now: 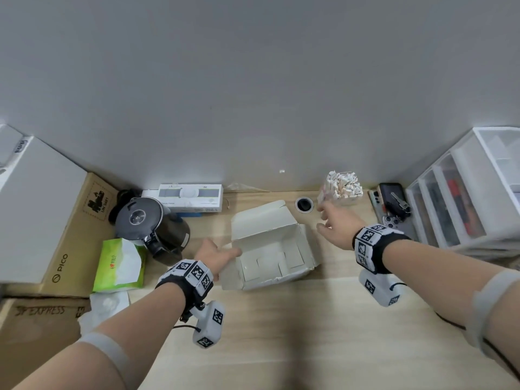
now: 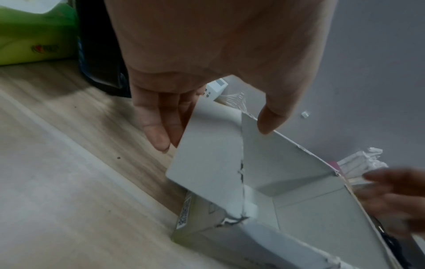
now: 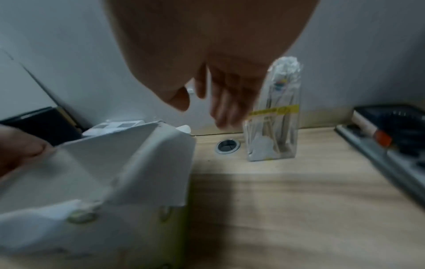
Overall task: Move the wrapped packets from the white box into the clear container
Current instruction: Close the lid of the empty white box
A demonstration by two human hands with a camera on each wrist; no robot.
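The left hand (image 1: 215, 253) held the white box (image 1: 271, 250) by its left side flap (image 2: 207, 156): the fingers (image 2: 156, 125) lay against the flap's outer face and the thumb (image 2: 270, 118) rested at the top edge of the adjoining wall, a loose grasping grip. The box stood open on the bench (image 1: 309, 333), lid flap tilted back, and its inside showed only bare cardboard.

The right hand (image 1: 333, 223) hovered above the bench between the box and the clear container (image 1: 342, 190), fingers extended and relaxed, grip released and holding nothing. Its fingertips (image 3: 224, 116) were just beside the container, apart from it as far as the blurred right wrist view showed.

The wrapped packets (image 1: 343, 183) stood upright in the container, their tops above its rim. The container stood near the back wall, just right of a round cable hole (image 1: 304, 204). A yellow band (image 3: 274, 110) crossed the container; its print could not be read.

Readable writing: "PICO" on the cardboard carton (image 1: 76, 235) at the left, and "EXPRESS" handwritten on the brown box (image 1: 39, 327) below it. A green tissue pack (image 1: 119, 264) and a black kettle (image 1: 153, 229) stood left of the white box.

Both forearms reached forward, each wrist wearing a black band with square marker tags.
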